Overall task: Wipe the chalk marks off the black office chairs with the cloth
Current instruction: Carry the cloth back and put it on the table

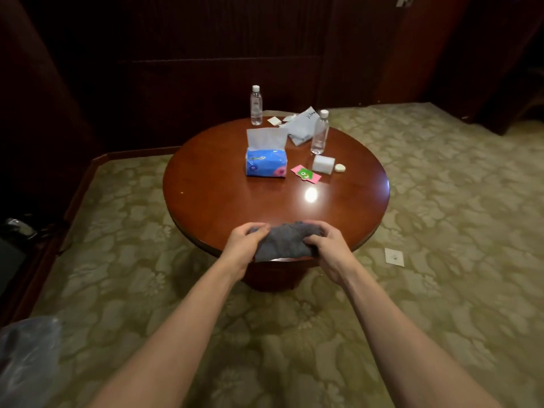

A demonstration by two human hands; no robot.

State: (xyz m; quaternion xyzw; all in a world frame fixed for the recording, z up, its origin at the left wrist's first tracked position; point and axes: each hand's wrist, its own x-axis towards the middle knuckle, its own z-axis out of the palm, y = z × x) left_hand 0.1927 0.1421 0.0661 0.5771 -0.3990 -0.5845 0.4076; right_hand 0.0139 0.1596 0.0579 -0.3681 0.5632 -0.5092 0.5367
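Hands, left (244, 244) and right (325, 248), grip the grey cloth (284, 240) at the table (223, 207) edge; probably gathering it, next carrying it to chairs unseen.

Hotel-like lounge — patterned carpet (441, 201), dark wood panelling (206, 69), round table (220, 201)

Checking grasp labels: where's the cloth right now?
Head view: the grey cloth sits bunched at the round table's near edge, gripped between left hand and right hand.
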